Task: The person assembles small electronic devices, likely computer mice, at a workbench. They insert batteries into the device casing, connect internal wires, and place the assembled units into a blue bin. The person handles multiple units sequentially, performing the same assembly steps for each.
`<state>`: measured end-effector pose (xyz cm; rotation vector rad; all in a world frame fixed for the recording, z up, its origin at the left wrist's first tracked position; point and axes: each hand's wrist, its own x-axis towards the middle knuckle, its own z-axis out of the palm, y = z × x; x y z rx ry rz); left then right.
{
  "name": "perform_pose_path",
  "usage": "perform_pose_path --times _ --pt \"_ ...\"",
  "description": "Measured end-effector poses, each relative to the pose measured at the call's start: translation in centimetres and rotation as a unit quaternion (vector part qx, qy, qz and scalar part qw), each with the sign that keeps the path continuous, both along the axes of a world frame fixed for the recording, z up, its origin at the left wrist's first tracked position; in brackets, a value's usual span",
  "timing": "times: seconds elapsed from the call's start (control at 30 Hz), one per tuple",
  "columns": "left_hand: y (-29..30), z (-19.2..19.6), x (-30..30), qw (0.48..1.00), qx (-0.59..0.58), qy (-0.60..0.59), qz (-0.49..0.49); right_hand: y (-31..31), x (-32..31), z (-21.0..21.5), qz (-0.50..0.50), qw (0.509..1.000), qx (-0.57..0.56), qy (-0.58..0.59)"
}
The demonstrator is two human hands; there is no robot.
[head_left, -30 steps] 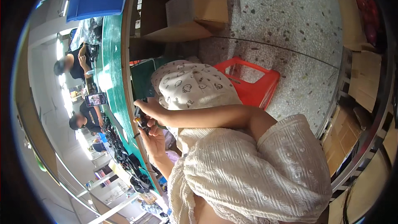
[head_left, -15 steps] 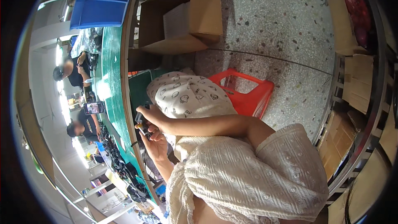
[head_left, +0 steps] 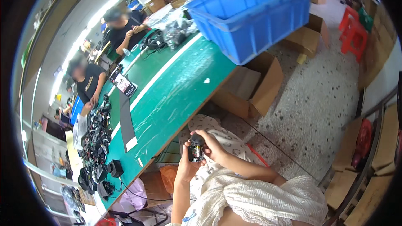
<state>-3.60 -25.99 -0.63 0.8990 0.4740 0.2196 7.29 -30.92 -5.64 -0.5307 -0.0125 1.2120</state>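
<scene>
Above my lap, both hands are closed round a small black device (head_left: pixel 195 152) with a bright yellow part and some exposed inner parts showing. My left hand (head_left: pixel 186 165) grips its left side and underside. From the right, my right hand (head_left: pixel 211 147) holds it, with the thumb near its top. The fingers partly cover the device, so its exact kind cannot be made out. The hands are apart from the green table (head_left: pixel 180 88), just off its near edge.
A blue bin (head_left: pixel 259 29) sits on the table's far end, with a cardboard box (head_left: pixel 268 88) beneath. Black parts with cables (head_left: pixel 98 129) are heaped at left, near a propped phone (head_left: pixel 123 84). Two people (head_left: pixel 90 79) work across the table. Red stools (head_left: pixel 354 33) stand at far right.
My view has turned, so the tabletop and blue bin show more fully. Both hands still hold the small black device, now lower and farther right in view.
</scene>
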Motion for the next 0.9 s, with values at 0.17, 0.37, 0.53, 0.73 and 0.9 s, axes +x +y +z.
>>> perform_pose_path --times 0.17,0.37,0.53,0.73,0.9 --pt "1.3 4.5 3.6 0.986 0.084 -0.019 0.140 0.9 4.2 9.1 0.033 0.980 -0.004 -0.198" --pt "4.6 9.0 5.7 0.935 0.305 -0.122 0.136 4.5 7.1 15.5 0.020 0.977 0.036 -0.210" --pt "6.6 10.7 6.2 0.932 0.291 -0.143 0.161 7.6 7.5 16.5 0.015 0.967 0.040 -0.252" --pt "8.6 10.3 5.9 0.945 0.252 -0.143 0.154 10.4 7.7 15.8 0.043 0.968 0.035 -0.244" --pt "9.5 10.1 5.6 0.944 0.267 -0.127 0.146 11.2 7.7 15.7 0.068 0.961 0.033 -0.268"
